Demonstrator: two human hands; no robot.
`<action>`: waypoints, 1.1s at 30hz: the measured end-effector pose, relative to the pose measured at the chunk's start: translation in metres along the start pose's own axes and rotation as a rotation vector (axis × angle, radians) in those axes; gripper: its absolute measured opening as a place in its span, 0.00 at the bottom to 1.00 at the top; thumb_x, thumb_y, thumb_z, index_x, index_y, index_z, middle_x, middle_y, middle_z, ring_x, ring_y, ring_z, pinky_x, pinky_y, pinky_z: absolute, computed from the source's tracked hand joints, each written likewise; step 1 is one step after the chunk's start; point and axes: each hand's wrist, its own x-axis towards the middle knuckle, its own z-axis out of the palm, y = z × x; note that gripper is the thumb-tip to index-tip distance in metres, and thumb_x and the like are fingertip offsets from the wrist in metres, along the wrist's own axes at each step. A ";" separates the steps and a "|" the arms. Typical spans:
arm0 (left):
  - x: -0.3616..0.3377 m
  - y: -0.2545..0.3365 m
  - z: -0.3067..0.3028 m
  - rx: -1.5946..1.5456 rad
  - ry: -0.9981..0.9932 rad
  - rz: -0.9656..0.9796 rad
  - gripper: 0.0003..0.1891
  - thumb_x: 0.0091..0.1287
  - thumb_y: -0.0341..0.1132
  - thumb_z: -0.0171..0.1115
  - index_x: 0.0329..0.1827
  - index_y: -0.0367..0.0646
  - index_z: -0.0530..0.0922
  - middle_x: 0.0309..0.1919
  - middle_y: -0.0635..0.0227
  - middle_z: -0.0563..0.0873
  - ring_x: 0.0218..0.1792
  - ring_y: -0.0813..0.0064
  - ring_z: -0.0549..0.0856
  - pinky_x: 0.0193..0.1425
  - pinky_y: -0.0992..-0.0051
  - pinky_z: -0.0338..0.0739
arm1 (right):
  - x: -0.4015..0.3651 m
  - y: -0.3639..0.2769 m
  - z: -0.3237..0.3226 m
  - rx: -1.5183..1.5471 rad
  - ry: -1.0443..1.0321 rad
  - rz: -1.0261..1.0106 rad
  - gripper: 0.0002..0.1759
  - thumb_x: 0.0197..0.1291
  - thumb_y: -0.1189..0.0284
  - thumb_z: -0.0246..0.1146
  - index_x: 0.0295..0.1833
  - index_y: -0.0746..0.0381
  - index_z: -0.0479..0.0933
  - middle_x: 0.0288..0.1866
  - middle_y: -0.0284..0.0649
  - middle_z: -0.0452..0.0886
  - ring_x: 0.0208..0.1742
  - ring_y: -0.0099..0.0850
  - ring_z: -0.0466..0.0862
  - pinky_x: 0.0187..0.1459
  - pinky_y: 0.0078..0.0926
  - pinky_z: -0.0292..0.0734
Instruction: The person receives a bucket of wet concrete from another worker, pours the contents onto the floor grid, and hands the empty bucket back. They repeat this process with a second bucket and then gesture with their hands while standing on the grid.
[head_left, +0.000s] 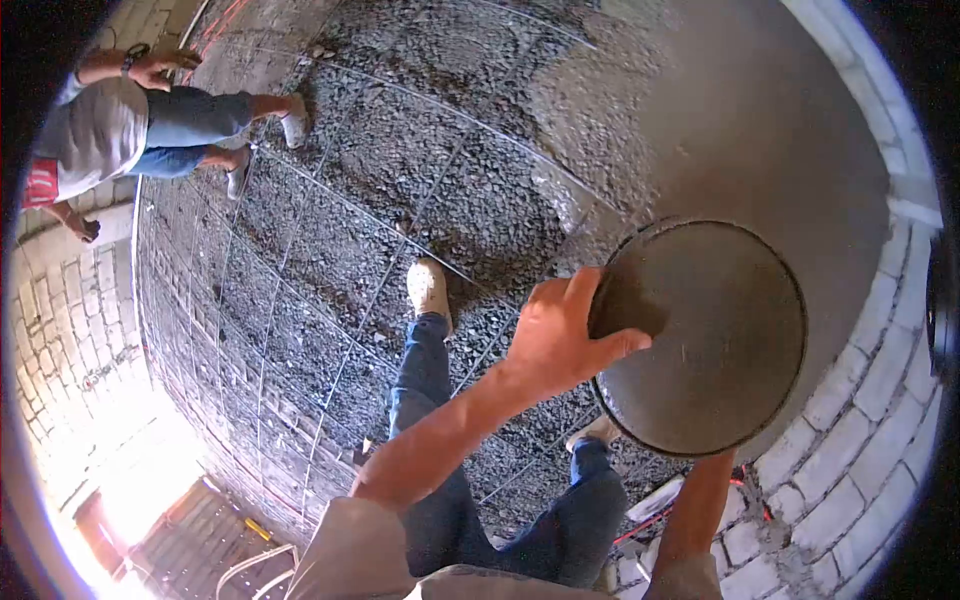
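Note:
A round bucket [803, 325] is in front of me at the right, with its mouth facing up at me. Grey wet concrete [715, 345] fills it nearly to the rim. My left hand [565, 335] is closed on the bucket's left edge, its thumb reaching over the rim. From below, my right forearm runs up to the near underside of the bucket, which hides my right hand and its fingers. The bucket appears lifted, supported between my two arms.
Dark gravel [370, 220] crossed by thin steel bars [450, 125] covers the floor, and my shoes stand on it. Smooth wet concrete [770, 130] lies at the far right beside a block wall [860, 400]. Another person [110, 130] stands at the upper left.

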 end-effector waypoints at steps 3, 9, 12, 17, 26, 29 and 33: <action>-0.007 -0.024 -0.039 -0.019 0.171 0.091 0.42 0.42 0.51 0.75 0.55 0.32 0.68 0.43 0.49 0.78 0.46 0.51 0.79 0.50 0.61 0.74 | -0.003 -0.006 0.053 -0.034 -0.069 -0.010 0.30 0.62 0.54 0.53 0.65 0.60 0.63 0.66 0.40 0.64 0.65 0.35 0.63 0.62 0.46 0.57; 0.001 -0.089 -0.125 -0.065 0.357 0.028 0.41 0.42 0.46 0.78 0.55 0.31 0.67 0.42 0.51 0.81 0.46 0.62 0.82 0.49 0.69 0.76 | 0.037 -0.030 0.238 -0.081 -0.308 -0.043 0.30 0.63 0.54 0.53 0.65 0.60 0.63 0.67 0.39 0.63 0.66 0.35 0.62 0.63 0.45 0.56; 0.027 -0.140 -0.150 -0.032 0.404 0.027 0.40 0.43 0.45 0.77 0.56 0.32 0.67 0.42 0.52 0.81 0.46 0.63 0.82 0.50 0.69 0.76 | 0.064 -0.041 0.355 -0.089 -0.433 -0.049 0.29 0.63 0.55 0.52 0.65 0.60 0.62 0.67 0.39 0.63 0.66 0.34 0.62 0.64 0.45 0.55; 0.138 -0.299 -0.136 -0.227 0.295 -0.368 0.39 0.50 0.57 0.68 0.55 0.34 0.69 0.47 0.47 0.80 0.51 0.57 0.79 0.54 0.64 0.72 | 0.097 -0.041 0.506 -0.095 -0.543 -0.043 0.29 0.64 0.55 0.52 0.65 0.60 0.62 0.67 0.38 0.63 0.66 0.34 0.61 0.64 0.45 0.54; 0.080 -0.400 -0.149 -0.623 0.336 -0.492 0.43 0.47 0.55 0.72 0.56 0.28 0.66 0.47 0.48 0.78 0.51 0.60 0.77 0.55 0.68 0.71 | -0.005 -0.097 0.545 -0.219 -0.560 -0.316 0.33 0.60 0.60 0.60 0.66 0.63 0.60 0.65 0.37 0.65 0.64 0.31 0.65 0.65 0.33 0.55; 0.037 -0.397 -0.187 -0.868 0.443 -0.448 0.40 0.53 0.51 0.69 0.58 0.28 0.64 0.52 0.50 0.75 0.54 0.64 0.73 0.58 0.67 0.67 | -0.099 -0.132 0.597 -0.312 -0.649 -0.407 0.33 0.59 0.63 0.61 0.66 0.64 0.59 0.66 0.38 0.64 0.65 0.32 0.63 0.66 0.32 0.55; -0.043 -0.421 -0.228 -1.167 0.541 -0.376 0.31 0.61 0.46 0.61 0.62 0.35 0.64 0.53 0.58 0.75 0.54 0.68 0.73 0.60 0.68 0.65 | -0.201 -0.146 0.670 -0.488 -0.819 -0.679 0.34 0.57 0.63 0.64 0.65 0.66 0.59 0.64 0.42 0.65 0.62 0.32 0.66 0.64 0.29 0.57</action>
